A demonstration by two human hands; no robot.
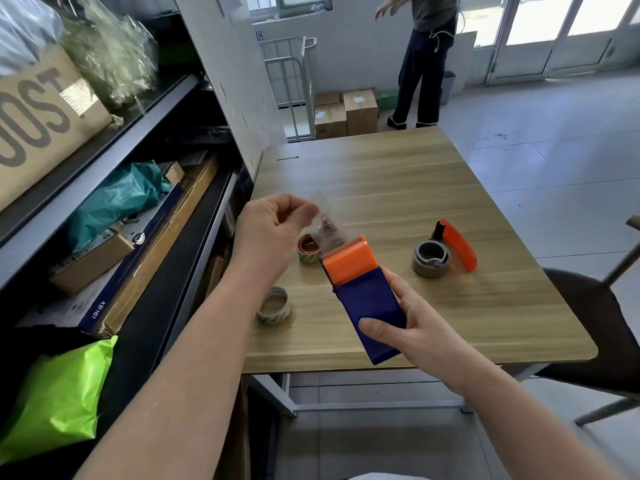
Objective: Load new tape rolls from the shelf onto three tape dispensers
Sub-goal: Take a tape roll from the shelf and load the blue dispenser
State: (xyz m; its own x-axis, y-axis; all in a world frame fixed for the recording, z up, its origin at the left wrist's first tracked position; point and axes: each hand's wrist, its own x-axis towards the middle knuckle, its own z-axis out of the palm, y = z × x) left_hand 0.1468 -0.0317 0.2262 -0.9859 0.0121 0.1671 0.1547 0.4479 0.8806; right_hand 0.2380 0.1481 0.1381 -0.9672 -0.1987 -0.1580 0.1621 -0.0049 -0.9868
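The right hand [419,330] grips the blue-orange tape dispenser [363,299]. The left hand [270,230] pinches its clear tape [327,221] toward eleven o'clock; if slack, the tape may stick to itself.

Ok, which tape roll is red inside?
The small roll peeking out beside the left hand. Its inside is red; the nearer loose roll is pale inside, and the big roll at the orange dispenser is grey.
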